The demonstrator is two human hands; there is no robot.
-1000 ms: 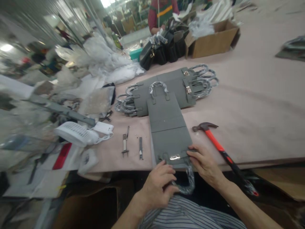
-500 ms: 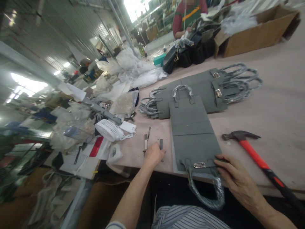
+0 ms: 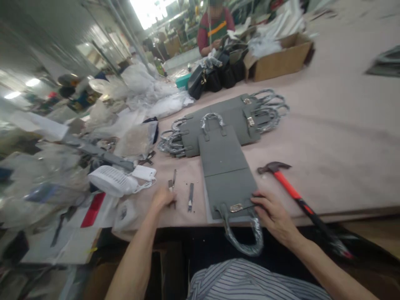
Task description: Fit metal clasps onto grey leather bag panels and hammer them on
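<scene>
A flat grey bag panel (image 3: 225, 166) lies lengthwise toward me, with a plastic-wrapped handle at each end and a metal clasp (image 3: 236, 207) near the close end. My right hand (image 3: 276, 214) grips the panel's right edge beside that clasp. To the left, my left hand (image 3: 163, 198) is closed around a small metal hand tool (image 3: 170, 185); its fingertips are partly blurred. A second flat metal tool (image 3: 190, 196) rests between that hand and the panel. Just beyond the left hand is a thin metal rod (image 3: 174, 176).
A claw hammer (image 3: 290, 187) lies right of the panel. Behind are stacked grey bag panels (image 3: 218, 112), black bags (image 3: 215, 77) and a cardboard box (image 3: 281, 60). A white fan (image 3: 111, 180) and plastic bags crowd the left. A person (image 3: 215, 27) sits across the table.
My left hand has moved left, from the flat metal tool to the other one, leaving the first on the table. My right hand stays at the panel's edge. The view has shifted right.
</scene>
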